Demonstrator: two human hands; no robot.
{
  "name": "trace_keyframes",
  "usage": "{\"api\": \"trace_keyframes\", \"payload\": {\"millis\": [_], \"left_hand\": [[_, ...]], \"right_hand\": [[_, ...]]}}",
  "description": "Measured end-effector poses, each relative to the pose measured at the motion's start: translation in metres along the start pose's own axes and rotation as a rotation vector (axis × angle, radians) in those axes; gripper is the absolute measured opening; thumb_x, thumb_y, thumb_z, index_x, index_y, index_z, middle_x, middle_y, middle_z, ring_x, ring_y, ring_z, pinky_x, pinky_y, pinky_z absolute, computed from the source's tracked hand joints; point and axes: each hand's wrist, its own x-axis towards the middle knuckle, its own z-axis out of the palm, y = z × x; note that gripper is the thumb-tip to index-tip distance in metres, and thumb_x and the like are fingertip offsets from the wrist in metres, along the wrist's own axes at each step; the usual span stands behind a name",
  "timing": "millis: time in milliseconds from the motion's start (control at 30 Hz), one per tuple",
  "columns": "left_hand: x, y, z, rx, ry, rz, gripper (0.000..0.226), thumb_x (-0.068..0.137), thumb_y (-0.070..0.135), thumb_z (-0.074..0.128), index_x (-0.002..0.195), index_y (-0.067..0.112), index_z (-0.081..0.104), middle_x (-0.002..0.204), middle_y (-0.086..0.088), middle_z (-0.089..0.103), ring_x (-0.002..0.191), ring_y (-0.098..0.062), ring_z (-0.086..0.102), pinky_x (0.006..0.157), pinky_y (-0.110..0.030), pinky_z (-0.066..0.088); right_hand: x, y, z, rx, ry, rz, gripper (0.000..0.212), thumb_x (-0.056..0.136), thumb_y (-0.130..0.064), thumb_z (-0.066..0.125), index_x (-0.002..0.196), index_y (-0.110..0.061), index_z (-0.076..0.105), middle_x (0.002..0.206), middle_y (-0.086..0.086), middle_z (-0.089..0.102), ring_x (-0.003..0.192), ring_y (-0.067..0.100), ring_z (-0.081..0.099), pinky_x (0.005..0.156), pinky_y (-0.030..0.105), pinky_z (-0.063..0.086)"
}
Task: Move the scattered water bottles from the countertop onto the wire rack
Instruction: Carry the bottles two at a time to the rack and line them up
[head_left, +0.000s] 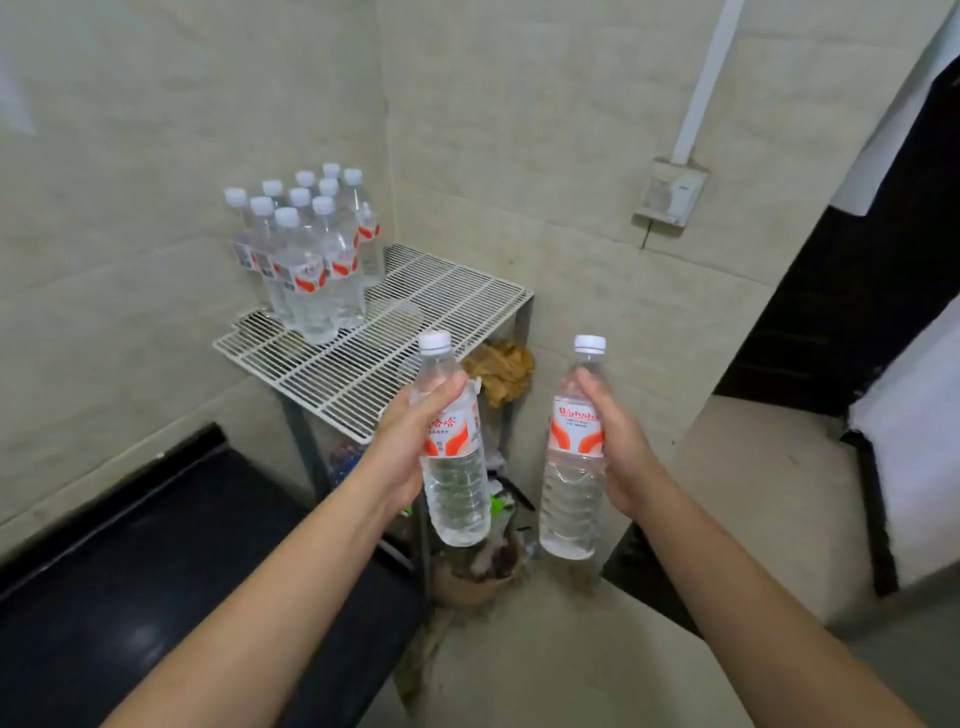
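My left hand (410, 441) grips a clear water bottle (457, 488) with a white cap and red-and-white label, held upright in the air just in front of the wire rack's near corner. My right hand (618, 447) grips a second, matching bottle (571, 499), also upright, to the right of the rack. The white wire rack (415, 322) stands in the tiled corner. Several matching bottles (311, 260) stand upright in a tight cluster on its back left part. The rack's front and right parts carry nothing.
A black countertop (156, 545) runs along the lower left, beside the rack. Under the rack lie a crumpled yellow-brown cloth (501, 371) and mixed clutter. A wall socket (670, 192) with a white conduit sits on the right wall. A dark doorway (857, 291) opens at far right.
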Motion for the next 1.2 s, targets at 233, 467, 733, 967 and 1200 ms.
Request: {"api": "trace_keyframes", "payload": {"millis": [233,467,733,967,1200], "left_hand": [[0.097,0.056,-0.002,0.019,0.114,0.177,0.042,0.082,0.028,0.070,0.119,0.011,0.059,0.104,-0.013,0.070,0.089,-0.026,0.070,0.080,-0.039,0.060],[0.182,0.075,-0.021,0.075,0.407,0.323,0.046,0.090,0.029,0.069,0.134,0.020,0.058,0.118,-0.004,0.075,0.108,-0.023,0.072,0.094,-0.042,0.056],[0.261,0.071,-0.020,0.126,0.762,0.411,0.069,0.077,0.040,0.082,0.138,0.021,0.054,0.127,-0.006,0.070,0.115,-0.027,0.069,0.102,-0.052,0.051],[0.289,0.053,-0.011,0.171,0.937,0.425,0.054,0.073,0.036,0.083,0.121,0.035,0.058,0.120,-0.001,0.073,0.111,-0.026,0.070,0.086,-0.041,0.057],[0.289,0.054,-0.021,0.298,1.009,0.397,0.063,0.082,0.038,0.076,0.137,0.024,0.049,0.127,-0.001,0.068,0.110,-0.022,0.071,0.094,-0.048,0.057]], "right_hand": [[0.124,-0.052,0.029,0.129,-0.158,0.029,0.029,0.074,-0.036,0.077,0.091,-0.015,0.065,0.078,0.009,0.067,0.066,0.020,0.066,0.065,0.034,0.058],[0.260,-0.083,0.079,0.008,-0.355,-0.008,0.049,0.065,-0.039,0.086,0.103,-0.013,0.068,0.089,0.008,0.075,0.082,0.023,0.072,0.076,0.038,0.060],[0.391,-0.069,0.121,-0.271,-0.503,-0.035,0.077,0.058,-0.065,0.088,0.117,-0.021,0.065,0.104,0.000,0.077,0.098,0.019,0.074,0.088,0.040,0.058],[0.440,-0.047,0.119,-0.434,-0.699,-0.090,0.072,0.074,-0.009,0.088,0.131,-0.022,0.045,0.119,0.003,0.066,0.106,0.019,0.067,0.093,0.041,0.055],[0.447,-0.050,0.109,-0.566,-0.762,-0.166,0.104,0.063,-0.025,0.097,0.141,-0.025,0.028,0.122,-0.010,0.053,0.104,0.004,0.059,0.086,0.023,0.048]]}}
